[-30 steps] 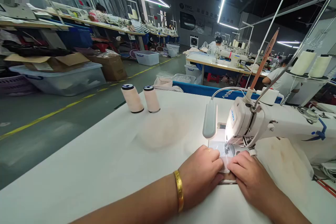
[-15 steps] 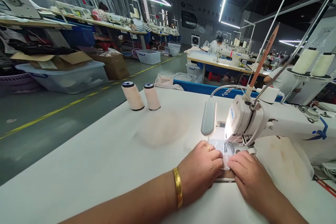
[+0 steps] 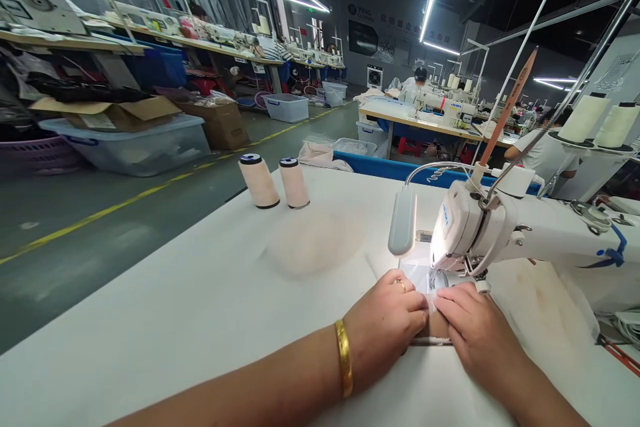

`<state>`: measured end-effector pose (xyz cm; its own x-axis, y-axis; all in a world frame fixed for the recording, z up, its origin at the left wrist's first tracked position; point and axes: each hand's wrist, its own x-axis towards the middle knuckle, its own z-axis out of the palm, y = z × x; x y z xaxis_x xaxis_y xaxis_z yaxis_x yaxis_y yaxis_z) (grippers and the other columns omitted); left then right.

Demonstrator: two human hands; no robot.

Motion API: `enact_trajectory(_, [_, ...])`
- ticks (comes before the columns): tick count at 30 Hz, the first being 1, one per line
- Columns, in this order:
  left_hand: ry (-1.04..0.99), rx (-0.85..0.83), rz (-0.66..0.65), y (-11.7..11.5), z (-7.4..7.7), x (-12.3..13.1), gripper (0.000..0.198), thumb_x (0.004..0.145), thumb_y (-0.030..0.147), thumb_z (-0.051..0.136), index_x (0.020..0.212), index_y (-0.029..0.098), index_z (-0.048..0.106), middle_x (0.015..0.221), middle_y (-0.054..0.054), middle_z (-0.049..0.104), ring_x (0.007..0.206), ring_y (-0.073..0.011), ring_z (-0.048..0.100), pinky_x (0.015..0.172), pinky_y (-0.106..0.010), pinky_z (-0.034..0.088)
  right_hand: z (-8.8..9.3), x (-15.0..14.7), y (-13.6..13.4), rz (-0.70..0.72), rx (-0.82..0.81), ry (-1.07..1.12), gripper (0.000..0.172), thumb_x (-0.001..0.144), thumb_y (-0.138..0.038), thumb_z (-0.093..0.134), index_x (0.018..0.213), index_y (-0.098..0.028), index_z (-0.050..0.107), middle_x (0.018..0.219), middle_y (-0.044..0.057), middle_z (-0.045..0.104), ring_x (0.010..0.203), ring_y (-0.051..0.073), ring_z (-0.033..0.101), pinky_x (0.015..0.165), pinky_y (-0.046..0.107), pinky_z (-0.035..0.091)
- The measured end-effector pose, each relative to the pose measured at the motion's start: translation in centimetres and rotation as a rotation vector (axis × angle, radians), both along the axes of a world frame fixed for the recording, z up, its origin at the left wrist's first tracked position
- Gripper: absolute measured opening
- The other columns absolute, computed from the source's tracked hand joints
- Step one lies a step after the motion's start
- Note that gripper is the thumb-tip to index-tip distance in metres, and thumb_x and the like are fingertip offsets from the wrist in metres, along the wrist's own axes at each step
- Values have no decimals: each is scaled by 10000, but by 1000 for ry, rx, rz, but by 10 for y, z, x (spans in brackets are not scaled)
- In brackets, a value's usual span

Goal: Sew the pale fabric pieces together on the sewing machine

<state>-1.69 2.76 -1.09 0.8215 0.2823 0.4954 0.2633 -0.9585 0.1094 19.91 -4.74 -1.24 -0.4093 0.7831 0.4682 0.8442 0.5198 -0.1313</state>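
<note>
My left hand [image 3: 387, 323], with a gold bangle on the wrist, and my right hand [image 3: 473, 330] lie side by side on the white table [image 3: 200, 320]. Both press and pinch a small piece of sheer white fabric [image 3: 430, 297] in front of the presser foot of a white sewing machine [image 3: 505, 233]. The fingertips nearly touch each other. The fabric's far end lies lit under the needle. A grey lamp head [image 3: 403, 221] on a gooseneck hangs just left of the needle.
Two pale pink thread cones [image 3: 259, 181] [image 3: 294, 183] stand at the table's far left. A pile of sheer pinkish fabric [image 3: 313, 243] lies between them and my hands. White thread cones [image 3: 597, 123] sit on a stand at right. Other people sit at sewing tables behind.
Both hands have slid the fabric a little further toward the needle. The view has shifted slightly.
</note>
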Motion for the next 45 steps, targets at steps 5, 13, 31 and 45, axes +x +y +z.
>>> enact_trajectory(5, [51,-4,27,6,1,2,160,782,80,663,887,190,714,906,-36,753,826,-214,627,883,-401,399,-4,1,5,-54,-31,-4,473,831,47,443,1138,-213,693,1213,99,732,1068,292,651,778,382,552])
enact_trajectory(13, [36,53,107,18,1,9,211,937,82,563,854,194,722,838,-48,721,811,-208,616,855,-386,419,-5,0,8,-135,-107,12,567,848,16,414,1310,-196,665,1353,99,690,1144,307,621,899,451,583])
enact_trajectory(31, [33,-471,297,22,28,3,184,840,112,504,697,211,443,806,-64,644,801,-238,592,780,-363,442,-8,5,1,-62,-75,111,411,994,-94,406,1304,-193,657,1317,117,717,1150,303,665,968,505,587])
enact_trajectory(45, [-154,-1513,102,5,56,-25,212,625,394,575,719,206,549,713,-23,738,624,-165,562,639,-290,455,41,-37,-11,-70,-636,745,447,981,-554,620,1349,-302,640,1240,70,690,1160,286,637,988,432,539])
